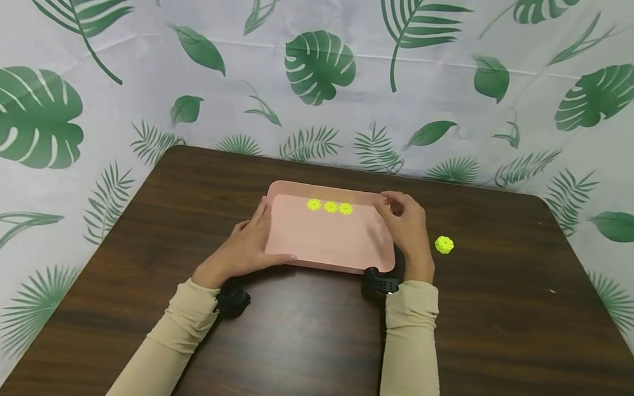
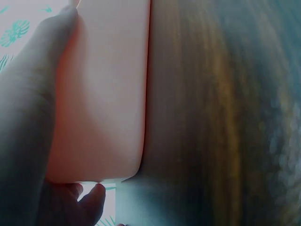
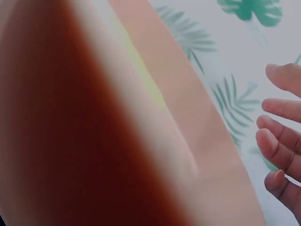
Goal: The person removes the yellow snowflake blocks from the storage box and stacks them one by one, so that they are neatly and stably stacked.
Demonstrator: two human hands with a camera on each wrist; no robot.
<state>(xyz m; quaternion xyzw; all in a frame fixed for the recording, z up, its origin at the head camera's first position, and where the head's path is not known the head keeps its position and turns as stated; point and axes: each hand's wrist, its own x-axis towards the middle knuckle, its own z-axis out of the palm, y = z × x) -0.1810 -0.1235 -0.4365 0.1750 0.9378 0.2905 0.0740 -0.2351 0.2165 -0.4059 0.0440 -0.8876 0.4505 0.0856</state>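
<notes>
A shallow pink tray (image 1: 326,237) stands on the table, long side toward me. Inside, near its far wall, three small yellow flower-shaped pieces (image 1: 331,207) lie in a row. My left hand (image 1: 248,242) grips the tray's near left corner, thumb along the front wall and fingers at the left end. In the left wrist view, the thumb (image 2: 35,80) lies against the pink wall. Above the tray's far right corner is my right hand (image 1: 406,225), its fingers loosely bent. The right wrist view shows those fingers (image 3: 287,141) apart from the tray wall, holding nothing visible.
A small clump of yellow flower-shaped pieces (image 1: 444,245) sits on the dark wooden table (image 1: 503,324), right of my right hand. A white cloth with green leaves (image 1: 236,94) hangs behind the table. Black wrist cameras (image 1: 233,302) are strapped to both wrists.
</notes>
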